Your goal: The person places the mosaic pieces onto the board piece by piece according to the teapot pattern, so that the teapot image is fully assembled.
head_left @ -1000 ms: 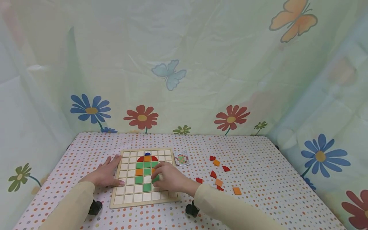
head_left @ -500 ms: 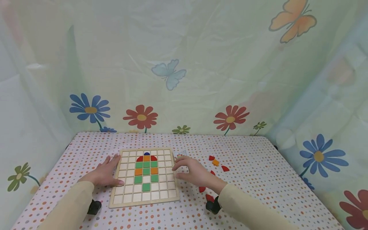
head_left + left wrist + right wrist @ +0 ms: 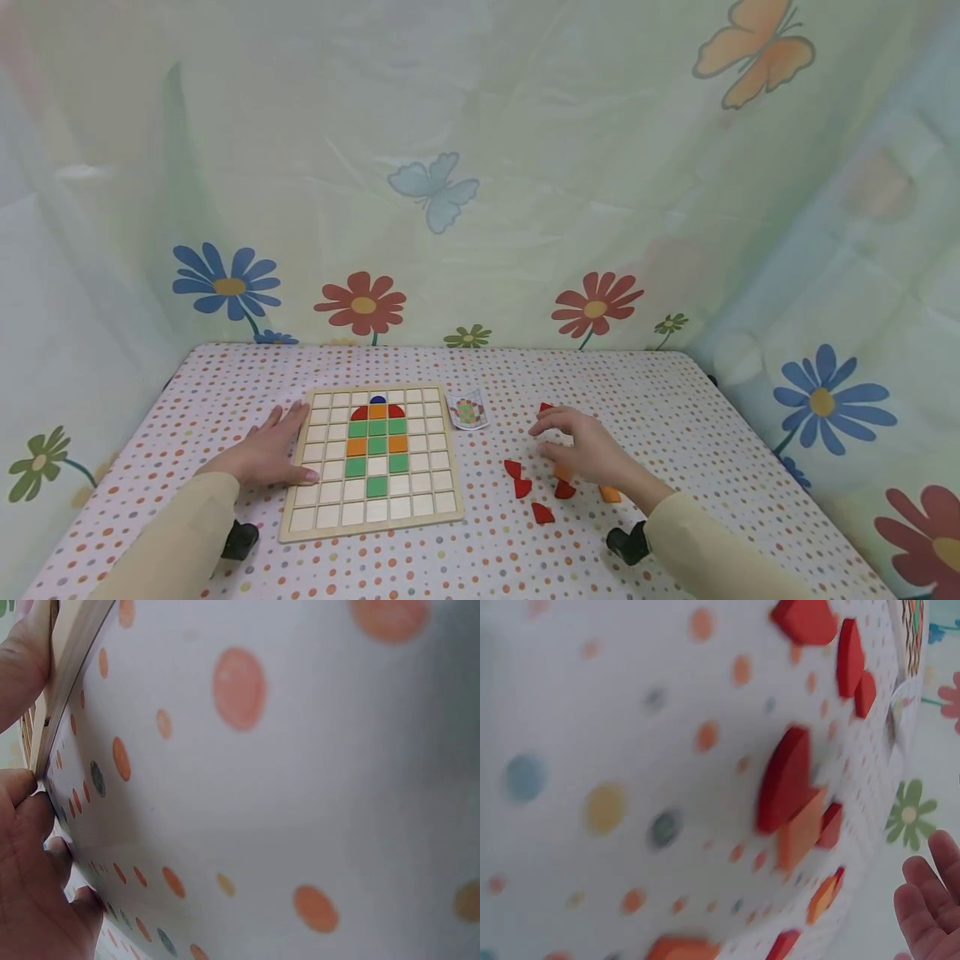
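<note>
A wooden grid board [image 3: 423, 504] lies left of centre on the table in the head view. It bears green squares [image 3: 377, 486], orange squares [image 3: 397, 444], two red quarter-circles and a dark blue piece [image 3: 378, 400] at the top. My left hand [image 3: 266, 450] rests along the board's left edge, fingers spread and thumb on the frame; the left wrist view shows this hand [image 3: 37, 877] touching the wooden rim [image 3: 67, 675]. My right hand [image 3: 588, 450] is over the loose pieces, fingers slightly bent, nothing visibly held. Beneath and beside it lie red quarter-circles [image 3: 543, 512] and orange squares [image 3: 611, 494], some partly hidden.
A small pattern card [image 3: 468, 410] lies just right of the board. In the right wrist view, an orange square [image 3: 801, 831] touches or overlaps a red quarter-circle [image 3: 786, 780]. The dotted table [image 3: 480, 567] meets a flowered curtain [image 3: 525, 250] at its back edge.
My right hand has left the board and moved right over the loose pieces. An orange square and a green square now show where it was. The left hand stays on the board's edge.
</note>
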Motion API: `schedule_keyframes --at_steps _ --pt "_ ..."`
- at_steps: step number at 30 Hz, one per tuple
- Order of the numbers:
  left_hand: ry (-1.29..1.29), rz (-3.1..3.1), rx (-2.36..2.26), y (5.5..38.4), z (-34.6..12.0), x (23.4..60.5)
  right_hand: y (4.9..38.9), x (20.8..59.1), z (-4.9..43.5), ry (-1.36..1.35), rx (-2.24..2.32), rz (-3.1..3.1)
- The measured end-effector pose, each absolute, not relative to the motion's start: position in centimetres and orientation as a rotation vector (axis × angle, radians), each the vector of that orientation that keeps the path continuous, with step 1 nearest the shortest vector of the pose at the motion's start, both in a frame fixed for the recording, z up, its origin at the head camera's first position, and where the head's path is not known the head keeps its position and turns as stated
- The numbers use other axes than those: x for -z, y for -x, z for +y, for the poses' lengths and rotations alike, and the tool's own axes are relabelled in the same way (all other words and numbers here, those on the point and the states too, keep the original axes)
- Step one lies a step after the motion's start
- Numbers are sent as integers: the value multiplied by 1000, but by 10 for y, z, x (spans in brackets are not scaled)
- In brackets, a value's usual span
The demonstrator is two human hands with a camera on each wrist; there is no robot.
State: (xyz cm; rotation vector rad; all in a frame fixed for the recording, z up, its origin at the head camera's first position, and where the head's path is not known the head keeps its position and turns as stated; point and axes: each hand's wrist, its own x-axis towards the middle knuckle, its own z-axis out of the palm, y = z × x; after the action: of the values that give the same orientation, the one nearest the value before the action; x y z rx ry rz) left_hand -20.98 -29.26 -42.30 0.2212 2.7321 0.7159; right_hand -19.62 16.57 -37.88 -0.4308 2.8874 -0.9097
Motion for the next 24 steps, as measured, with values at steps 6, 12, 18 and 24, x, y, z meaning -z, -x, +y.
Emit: schedule_keyframes --at_steps 6,12,18,24 --pt "-211 2736 -718 209 -292 423 188 384 194 313 843 2926" --pt "-209 2730 -706 209 -290 420 179 392 223 190 787 2912" --pt "-222 2729 -704 208 -290 418 172 399 244 95 746 2890" --pt "-221 2730 -701 209 -292 419 166 404 252 20 696 2872"
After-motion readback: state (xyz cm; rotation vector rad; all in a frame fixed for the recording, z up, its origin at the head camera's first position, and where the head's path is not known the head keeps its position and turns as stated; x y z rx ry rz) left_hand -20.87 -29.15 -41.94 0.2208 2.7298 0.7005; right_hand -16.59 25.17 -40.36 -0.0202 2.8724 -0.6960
